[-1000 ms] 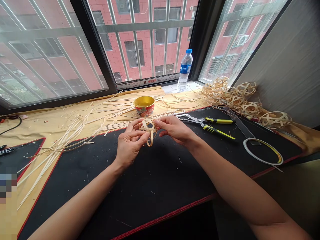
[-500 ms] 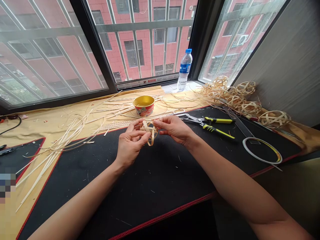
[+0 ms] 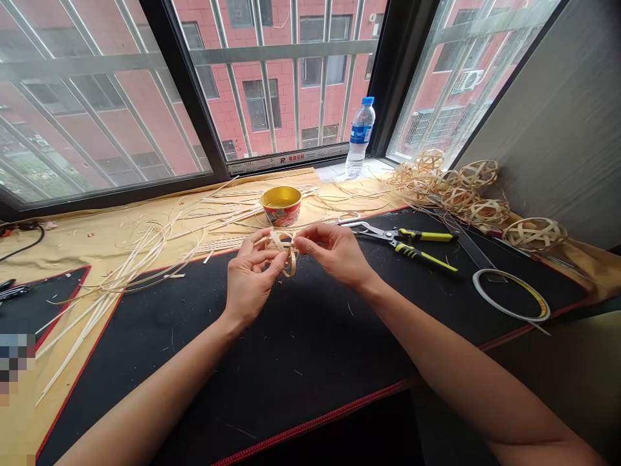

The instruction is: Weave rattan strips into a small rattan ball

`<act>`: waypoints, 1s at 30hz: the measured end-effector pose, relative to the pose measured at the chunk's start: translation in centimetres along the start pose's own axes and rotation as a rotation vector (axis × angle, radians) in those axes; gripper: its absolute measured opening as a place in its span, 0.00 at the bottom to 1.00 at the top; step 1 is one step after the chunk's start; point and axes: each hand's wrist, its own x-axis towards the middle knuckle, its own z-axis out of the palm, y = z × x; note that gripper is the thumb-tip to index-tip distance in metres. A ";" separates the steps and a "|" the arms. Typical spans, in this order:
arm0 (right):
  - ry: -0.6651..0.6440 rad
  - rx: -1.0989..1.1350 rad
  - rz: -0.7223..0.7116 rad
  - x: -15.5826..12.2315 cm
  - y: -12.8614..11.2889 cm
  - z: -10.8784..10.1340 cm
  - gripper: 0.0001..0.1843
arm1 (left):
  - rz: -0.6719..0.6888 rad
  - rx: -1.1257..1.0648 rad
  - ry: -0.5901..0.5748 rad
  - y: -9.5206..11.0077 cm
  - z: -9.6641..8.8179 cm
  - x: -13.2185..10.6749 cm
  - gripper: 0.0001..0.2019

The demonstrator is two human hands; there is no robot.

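Between my hands, above the black mat [image 3: 310, 362], is a small woven bamboo-strip ball [image 3: 291, 264] with looped pale strips. My left hand [image 3: 252, 275] is closed on its left side, thumb in front and fingers behind. On the ball's right side, my right hand [image 3: 332, 252] pinches at the strips with thumb and forefinger. Its fingertips partly hide what they grip, so the exact strip end is hard to make out. Just beyond my hands stands a red bowl [image 3: 280, 210] with a gold inside.
Pliers with yellow-black handles [image 3: 402, 241], a metal ruler [image 3: 466, 243] and a tape ring [image 3: 511, 296] lie to the right. Woven balls [image 3: 478, 200] are heaped at the back right. Loose strips [image 3: 130, 262] spread at the left. A water bottle [image 3: 360, 139] stands by the window.
My right thumb and fingers have shifted slightly on the strips, and the ball has turned a little in my left hand. The view has moved slightly.
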 end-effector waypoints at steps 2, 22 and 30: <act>-0.044 -0.051 -0.031 -0.3 -0.1 0.2 0.17 | 0.045 0.065 0.020 0.1 -0.1 0.0 0.07; -0.177 0.007 0.020 -0.1 -0.2 -0.8 0.21 | 0.119 0.134 0.008 0.2 -0.1 -0.2 0.04; -0.144 -0.056 -0.022 -0.1 -0.4 -0.6 0.20 | 0.104 0.126 -0.002 0.4 -0.1 -0.3 0.04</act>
